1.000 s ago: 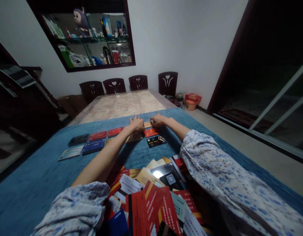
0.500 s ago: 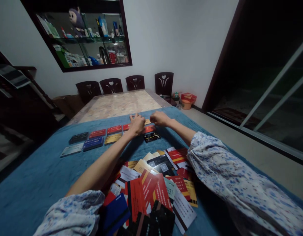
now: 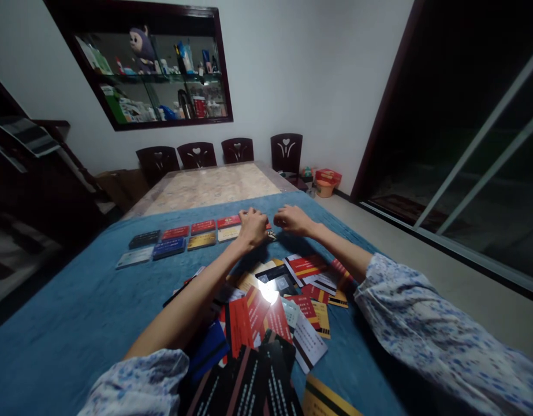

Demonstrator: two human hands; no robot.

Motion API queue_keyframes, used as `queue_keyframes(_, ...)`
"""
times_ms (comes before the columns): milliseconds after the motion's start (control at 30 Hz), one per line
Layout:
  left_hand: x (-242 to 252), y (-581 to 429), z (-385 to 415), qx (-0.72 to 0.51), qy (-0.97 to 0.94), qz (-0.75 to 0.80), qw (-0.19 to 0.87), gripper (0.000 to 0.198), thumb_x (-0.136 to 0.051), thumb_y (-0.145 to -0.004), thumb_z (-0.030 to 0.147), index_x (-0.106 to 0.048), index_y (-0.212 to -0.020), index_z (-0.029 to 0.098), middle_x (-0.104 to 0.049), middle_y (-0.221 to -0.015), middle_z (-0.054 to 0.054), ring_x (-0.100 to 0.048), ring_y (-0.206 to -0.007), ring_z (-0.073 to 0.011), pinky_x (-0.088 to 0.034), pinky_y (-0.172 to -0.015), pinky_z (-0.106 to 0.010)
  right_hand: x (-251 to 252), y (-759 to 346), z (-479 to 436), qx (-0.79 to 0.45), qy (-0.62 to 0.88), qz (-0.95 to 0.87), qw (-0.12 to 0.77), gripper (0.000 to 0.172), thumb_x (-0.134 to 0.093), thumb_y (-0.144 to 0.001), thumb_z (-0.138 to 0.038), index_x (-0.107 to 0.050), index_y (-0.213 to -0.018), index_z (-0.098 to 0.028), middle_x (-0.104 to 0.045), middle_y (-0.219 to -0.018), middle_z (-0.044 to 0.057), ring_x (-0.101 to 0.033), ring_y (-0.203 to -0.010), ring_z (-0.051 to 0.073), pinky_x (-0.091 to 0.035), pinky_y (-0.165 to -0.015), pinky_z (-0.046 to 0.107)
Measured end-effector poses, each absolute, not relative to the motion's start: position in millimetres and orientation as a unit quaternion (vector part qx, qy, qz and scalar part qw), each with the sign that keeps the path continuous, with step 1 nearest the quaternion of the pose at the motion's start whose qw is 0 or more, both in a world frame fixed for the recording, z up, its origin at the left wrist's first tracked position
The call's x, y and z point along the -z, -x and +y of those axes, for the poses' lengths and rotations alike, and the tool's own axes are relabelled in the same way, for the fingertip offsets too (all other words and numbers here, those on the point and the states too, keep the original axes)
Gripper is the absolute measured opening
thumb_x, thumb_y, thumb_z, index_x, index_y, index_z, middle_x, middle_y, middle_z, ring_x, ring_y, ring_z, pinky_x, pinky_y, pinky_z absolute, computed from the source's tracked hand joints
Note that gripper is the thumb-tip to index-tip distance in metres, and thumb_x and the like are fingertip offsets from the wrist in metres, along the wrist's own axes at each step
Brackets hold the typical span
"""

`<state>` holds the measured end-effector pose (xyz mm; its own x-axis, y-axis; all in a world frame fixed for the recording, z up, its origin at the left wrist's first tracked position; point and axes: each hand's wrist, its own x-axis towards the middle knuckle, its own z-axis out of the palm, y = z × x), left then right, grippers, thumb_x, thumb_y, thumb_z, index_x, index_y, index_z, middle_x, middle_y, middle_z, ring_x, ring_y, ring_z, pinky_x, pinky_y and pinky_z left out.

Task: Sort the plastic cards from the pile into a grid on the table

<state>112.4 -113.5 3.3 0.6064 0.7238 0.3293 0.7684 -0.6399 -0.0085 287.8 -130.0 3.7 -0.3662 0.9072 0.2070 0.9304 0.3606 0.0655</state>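
Observation:
Two rows of bank-style cards lie in small stacks on the blue cloth (image 3: 97,300), among them a blue stack (image 3: 168,247), a gold stack (image 3: 201,241) and a red stack (image 3: 203,226). My left hand (image 3: 253,226) is closed at the right end of these rows, fingers curled downward. Just right of it, my right hand (image 3: 293,221) is closed too. Part of a black card (image 3: 272,236) shows between them; what their fingers hold is hidden. Nearer me spreads a loose pile of cards: red cards (image 3: 239,326), a blue card (image 3: 212,345), black cards (image 3: 268,381) and a gold card (image 3: 327,398).
Beyond the cloth the bare stone tabletop (image 3: 205,182) continues, with dark chairs (image 3: 286,151) behind it. A wall cabinet (image 3: 171,122) holds bottles and a purple plush toy (image 3: 142,49). An orange bucket (image 3: 324,188) stands on the floor to the right, near a sliding door (image 3: 457,167).
Both hands have come slightly nearer and to the right, and my left hand now hides most of the black card. The view has shifted, showing more black cards and a gold card close to me.

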Motion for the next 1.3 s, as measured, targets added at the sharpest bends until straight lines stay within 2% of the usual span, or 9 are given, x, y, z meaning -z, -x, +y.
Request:
queue_keyframes(167,2.8,-119.0,-132.0,0.161,0.902,-0.397,0.055,0.026,-0.053,-0.08,0.009,-0.074,-0.091,0.019,-0.072,-0.105,-0.012,-0.049,-0.115,-0.0317,-0.031,-0.097,-0.054,0.2,-296.1,-155.7,0.083,0.561,-0.821,0.07,0.02,-0.055,-0.091,-0.019,-0.074,-0.098,-0.021,-0.071,-0.102,0.008,-0.055,-0.098,0.022,-0.03,-0.069,0.03)
queue_keyframes(500,6.6,-127.7,-175.9,0.127,0.923,-0.363,-0.001,0.029,-0.054,-0.077,0.009,-0.075,-0.095,0.018,-0.072,-0.104,-0.013,-0.047,-0.115,-0.0326,-0.031,-0.097,-0.057,13.8,-319.2,-201.7,0.065,0.552,-0.825,0.103,0.019,-0.054,-0.09,-0.019,-0.073,-0.094,-0.021,-0.069,-0.096,0.008,-0.053,-0.092,0.022,-0.031,-0.071,0.031)
queue_keyframes(667,9.6,-132.0,-194.6,0.115,0.929,-0.353,-0.011,0.026,-0.054,-0.078,0.011,-0.075,-0.093,0.019,-0.073,-0.105,-0.012,-0.046,-0.114,-0.032,-0.031,-0.097,-0.057,26.2,-332.9,-218.7,0.038,0.552,-0.825,0.115,0.017,-0.056,-0.089,-0.021,-0.073,-0.091,-0.021,-0.068,-0.096,0.008,-0.052,-0.092,0.023,-0.031,-0.071,0.032)
queue_keyframes(867,12.6,-133.6,-207.0,0.1,0.936,-0.338,-0.016,0.022,-0.055,-0.083,0.02,-0.074,-0.093,0.019,-0.072,-0.106,-0.013,-0.045,-0.116,-0.0328,-0.028,-0.1,-0.059,34.2,-344.5,-231.9,0.009,0.537,-0.833,0.133,0.018,-0.06,-0.086,-0.023,-0.074,-0.097,-0.021,-0.068,-0.097,0.009,-0.051,-0.092,0.023,-0.036,-0.079,0.034)
queue_keyframes(1100,3.0,-130.5,-215.3,0.04,0.95,-0.31,-0.025,0.017,-0.06,-0.083,0.028,-0.074,-0.088,0.018,-0.071,-0.107,-0.014,-0.043,-0.121,-0.0349,-0.028,-0.1,-0.061,35.1,-350.8,-243.2,-0.033,0.531,-0.835,0.137,0.027,-0.063,-0.084,-0.037,-0.075,-0.104,-0.022,-0.067,-0.101,0.01,-0.051,-0.097,0.026,-0.04,-0.086,0.039)
queue_keyframes(1300,-2.3,-129.4,-217.6,0.001,0.954,-0.296,-0.043,0.021,-0.066,-0.082,0.036,-0.074,-0.085,0.017,-0.068,-0.11,-0.015,-0.042,-0.121,-0.0353,-0.029,-0.1,-0.061,38.0,-354.8,-243.5,-0.078,0.534,-0.834,0.116,0.042,-0.069,-0.079,-0.051,-0.074,-0.11,-0.023,-0.066,-0.106,0.011,-0.052,-0.098,0.027,-0.04,-0.089,0.042)
